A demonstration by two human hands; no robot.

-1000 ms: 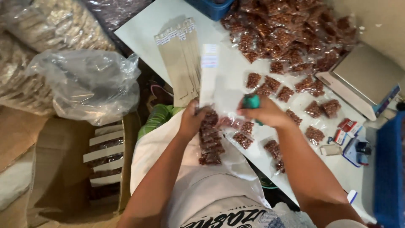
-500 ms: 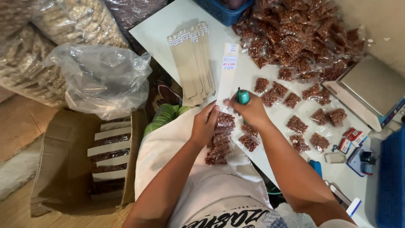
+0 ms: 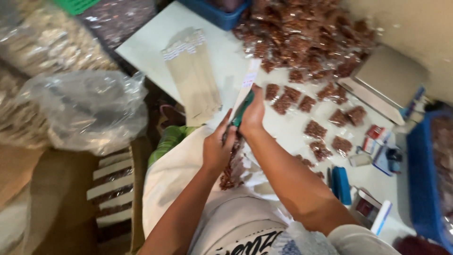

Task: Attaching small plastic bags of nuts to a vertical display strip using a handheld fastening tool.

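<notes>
Now the right hand (image 3: 253,113), fingers closed around a green tool (image 3: 243,109), has lifted off the bench (image 3: 151,42) with a long white strip (image 3: 246,87). The left hand (image 3: 217,148) has come up beside it, pinching small brown packets (image 3: 232,165) over the lap.

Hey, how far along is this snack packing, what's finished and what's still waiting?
Done: finished strips with white header cards lie in the cardboard box. In hand: the left hand steadies a strip of small nut packets while the right hand holds a green tool at a white header card. Left: loose packets, a heap and spare cards on the table.
</notes>
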